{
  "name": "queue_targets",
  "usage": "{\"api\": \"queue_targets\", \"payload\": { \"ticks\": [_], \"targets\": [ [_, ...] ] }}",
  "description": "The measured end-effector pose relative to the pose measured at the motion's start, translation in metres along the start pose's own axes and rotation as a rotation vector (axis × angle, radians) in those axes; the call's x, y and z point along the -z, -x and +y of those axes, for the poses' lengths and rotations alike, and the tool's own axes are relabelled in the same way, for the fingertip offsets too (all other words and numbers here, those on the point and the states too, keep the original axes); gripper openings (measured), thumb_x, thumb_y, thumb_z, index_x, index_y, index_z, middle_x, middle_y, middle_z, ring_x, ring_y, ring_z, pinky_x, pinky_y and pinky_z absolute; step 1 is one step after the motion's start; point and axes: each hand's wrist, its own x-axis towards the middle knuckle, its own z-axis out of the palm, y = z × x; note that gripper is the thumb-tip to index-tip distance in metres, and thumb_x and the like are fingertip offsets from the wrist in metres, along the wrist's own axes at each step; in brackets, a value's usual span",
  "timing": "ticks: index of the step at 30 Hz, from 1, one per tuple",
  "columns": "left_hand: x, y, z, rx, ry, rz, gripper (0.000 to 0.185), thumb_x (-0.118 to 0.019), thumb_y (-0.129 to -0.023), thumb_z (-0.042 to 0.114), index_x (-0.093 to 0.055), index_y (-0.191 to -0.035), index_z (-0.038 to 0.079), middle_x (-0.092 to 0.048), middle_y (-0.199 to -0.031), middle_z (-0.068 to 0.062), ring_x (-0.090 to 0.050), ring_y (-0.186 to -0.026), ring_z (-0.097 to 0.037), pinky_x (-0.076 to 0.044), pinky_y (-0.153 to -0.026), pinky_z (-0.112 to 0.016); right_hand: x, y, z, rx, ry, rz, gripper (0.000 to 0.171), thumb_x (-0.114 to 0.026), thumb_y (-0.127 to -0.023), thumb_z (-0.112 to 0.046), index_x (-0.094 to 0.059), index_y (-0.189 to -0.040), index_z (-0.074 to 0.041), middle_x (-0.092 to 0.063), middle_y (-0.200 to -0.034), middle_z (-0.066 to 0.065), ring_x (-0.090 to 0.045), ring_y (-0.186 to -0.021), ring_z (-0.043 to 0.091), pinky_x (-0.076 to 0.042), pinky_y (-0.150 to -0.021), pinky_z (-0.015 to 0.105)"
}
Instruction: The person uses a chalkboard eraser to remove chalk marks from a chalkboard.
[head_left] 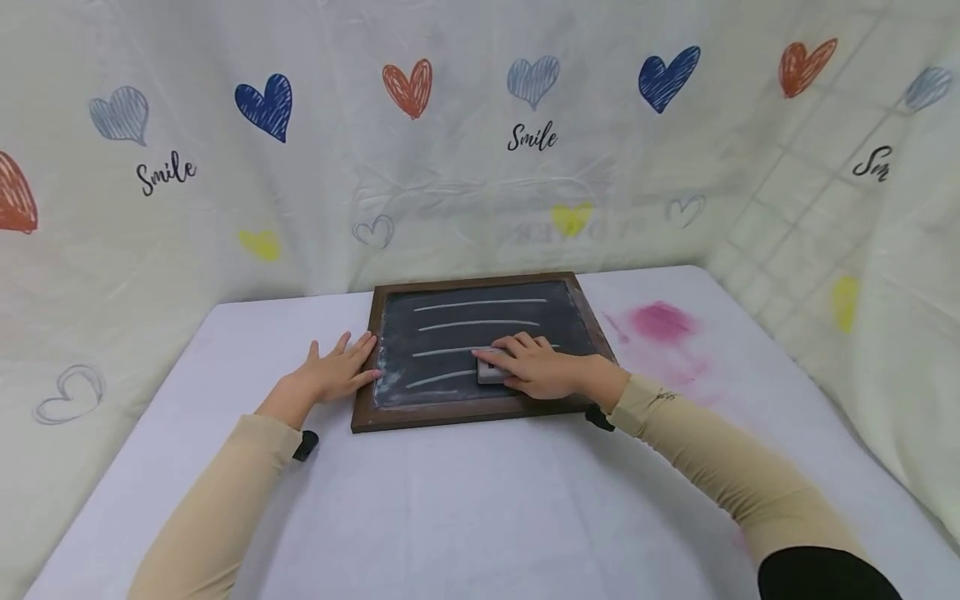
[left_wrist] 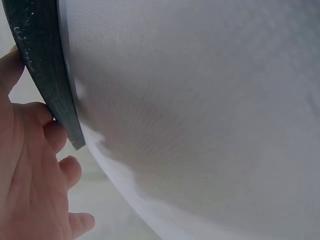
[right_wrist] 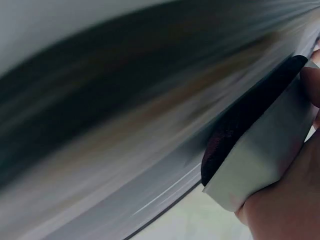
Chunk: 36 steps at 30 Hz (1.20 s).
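A small chalkboard (head_left: 457, 412) in a brown wooden frame lies on the table, bearing several white chalk lines (head_left: 480, 323). My right hand (head_left: 553, 371) grips a chalkboard eraser (head_left: 491, 372) at the right ends of the lower lines. In the right wrist view, the eraser (right_wrist: 262, 155) shows a pale body and a dark pad facing the blurred board. Fingers spread, my left hand (head_left: 327, 373) rests on the frame's left edge. The left wrist view has that hand (left_wrist: 32, 175) touching the side of the dark frame (left_wrist: 47, 65) with its fingers extended.
A white cloth covers the table (head_left: 450, 517). A pink stain (head_left: 663, 322) marks it right of the board. Behind and at the sides hangs a pale curtain (head_left: 465, 167) printed with hearts and words.
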Motion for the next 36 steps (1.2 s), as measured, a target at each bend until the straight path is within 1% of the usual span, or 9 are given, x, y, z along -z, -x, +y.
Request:
{"api": "queue_targets", "payload": {
  "ticks": [3, 9, 15, 20, 24, 28, 33, 36],
  "targets": [
    [0.0, 0.001, 0.0, 0.009, -0.007, -0.003, 0.079, -0.038, -0.109, 0.052, -0.01, -0.165, 0.003, -0.007, -0.171, -0.015, -0.002, -0.155, -0.043, 0.004, -0.111, -0.077, 0.001, -0.018, -0.013, 0.027, 0.015, -0.026, 0.066, -0.049, -0.11, -0.018, -0.016, -0.167, -0.021, -0.028, -0.159, 0.016, -0.03, -0.141, 0.035, -0.031, -0.104, 0.055],
    [0.001, -0.001, 0.001, 0.004, -0.009, 0.001, 0.079, -0.037, -0.109, 0.053, -0.01, -0.165, 0.005, -0.007, -0.171, -0.014, -0.002, -0.155, -0.043, 0.004, -0.112, -0.077, 0.002, -0.047, -0.036, 0.023, 0.073, -0.069, 0.066, -0.046, -0.111, -0.022, -0.012, -0.167, -0.024, -0.025, -0.161, 0.013, -0.028, -0.143, 0.032, -0.032, -0.103, 0.051],
    [0.0, -0.004, 0.001, 0.006, -0.017, -0.002, 0.079, -0.037, -0.109, 0.054, -0.011, -0.165, 0.005, -0.007, -0.171, -0.014, -0.003, -0.155, -0.043, 0.003, -0.112, -0.077, 0.001, -0.075, -0.065, 0.0, 0.156, -0.097, 0.065, -0.043, -0.112, -0.027, -0.01, -0.167, -0.029, -0.024, -0.163, 0.008, -0.028, -0.144, 0.028, -0.032, -0.11, 0.051],
    [0.001, -0.002, 0.0, 0.016, -0.028, -0.012, 0.079, -0.036, -0.109, 0.055, -0.011, -0.165, 0.005, -0.007, -0.171, -0.015, -0.004, -0.154, -0.044, 0.001, -0.112, -0.078, 0.0, -0.093, -0.087, 0.02, 0.22, -0.099, 0.064, -0.042, -0.112, -0.031, -0.009, -0.167, -0.031, -0.026, -0.163, 0.007, -0.028, -0.145, 0.026, -0.032, -0.113, 0.052],
    [0.005, -0.002, 0.0, 0.015, -0.033, -0.003, 0.077, -0.036, -0.109, 0.053, -0.011, -0.165, 0.005, -0.008, -0.171, -0.014, -0.004, -0.154, -0.044, 0.001, -0.112, -0.078, 0.003, -0.097, -0.096, 0.004, 0.273, -0.092, 0.063, -0.041, -0.112, -0.032, -0.009, -0.167, -0.031, -0.027, -0.163, 0.006, -0.028, -0.146, 0.025, -0.032, -0.115, 0.05],
    [0.006, -0.004, 0.001, 0.012, -0.02, 0.003, 0.078, -0.036, -0.109, 0.054, -0.011, -0.165, 0.005, -0.008, -0.171, -0.013, -0.004, -0.155, -0.043, 0.002, -0.112, -0.077, 0.003, -0.094, -0.094, -0.006, 0.31, -0.086, 0.065, -0.041, -0.112, -0.033, -0.007, -0.167, -0.031, -0.026, -0.164, 0.006, -0.03, -0.146, 0.025, -0.033, -0.115, 0.05],
    [0.0, -0.005, 0.0, 0.023, -0.021, -0.02, 0.08, -0.036, -0.109, 0.055, -0.009, -0.165, 0.007, -0.006, -0.171, -0.013, -0.002, -0.155, -0.042, 0.002, -0.113, -0.076, 0.0, -0.083, -0.082, 0.023, 0.272, -0.079, 0.065, -0.043, -0.112, -0.031, -0.009, -0.167, -0.029, -0.027, -0.163, 0.009, -0.032, -0.145, 0.028, -0.035, -0.114, 0.052],
    [0.0, -0.004, -0.001, 0.027, -0.011, -0.014, 0.08, -0.037, -0.109, 0.055, -0.009, -0.165, 0.006, -0.006, -0.171, -0.014, -0.003, -0.155, -0.043, 0.003, -0.112, -0.077, 0.002, -0.071, -0.069, 0.027, 0.226, -0.074, 0.064, -0.044, -0.112, -0.028, -0.011, -0.167, -0.027, -0.028, -0.162, 0.011, -0.033, -0.143, 0.03, -0.034, -0.113, 0.054]
  ]
}}
